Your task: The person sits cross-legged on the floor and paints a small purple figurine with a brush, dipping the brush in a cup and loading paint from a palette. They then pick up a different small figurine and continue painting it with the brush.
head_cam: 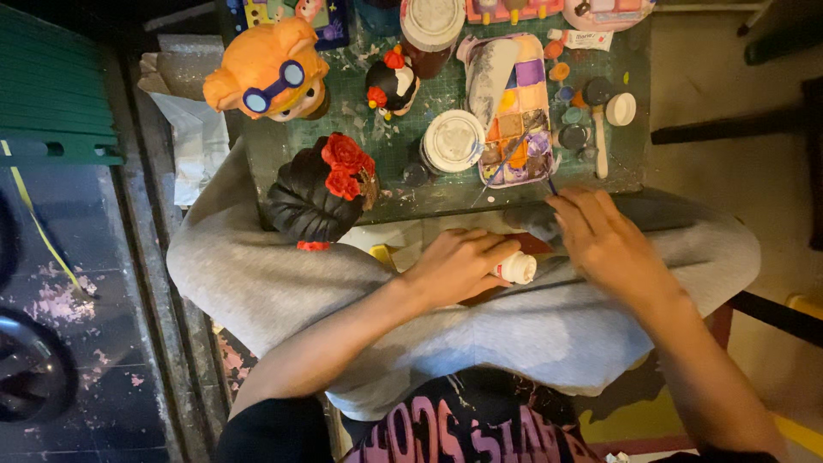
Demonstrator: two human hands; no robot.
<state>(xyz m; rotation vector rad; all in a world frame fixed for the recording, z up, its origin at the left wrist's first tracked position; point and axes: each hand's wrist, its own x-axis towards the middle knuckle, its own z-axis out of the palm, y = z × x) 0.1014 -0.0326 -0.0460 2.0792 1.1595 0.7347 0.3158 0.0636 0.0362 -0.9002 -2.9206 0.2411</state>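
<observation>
My left hand [454, 266] is closed around a small paint bottle with a white neck [517, 268], held over my lap in grey trousers. My right hand [604, 244] rests just right of the bottle, fingers curled around a dark cap [542, 223] and a thin blue-handled paintbrush [550, 183] that points up toward the paint palette [517, 111]. A black-haired figurine with red flowers [321, 189] stands at the table's near edge, left of my hands.
The green cutting mat table [390, 146] holds an orange bear figurine with blue goggles [270, 69], a small black and red figurine [390, 84], two white-lidded jars [453, 141], several small paint pots [574, 129] and a white lid [621, 109]. A green bench [51, 86] stands far left.
</observation>
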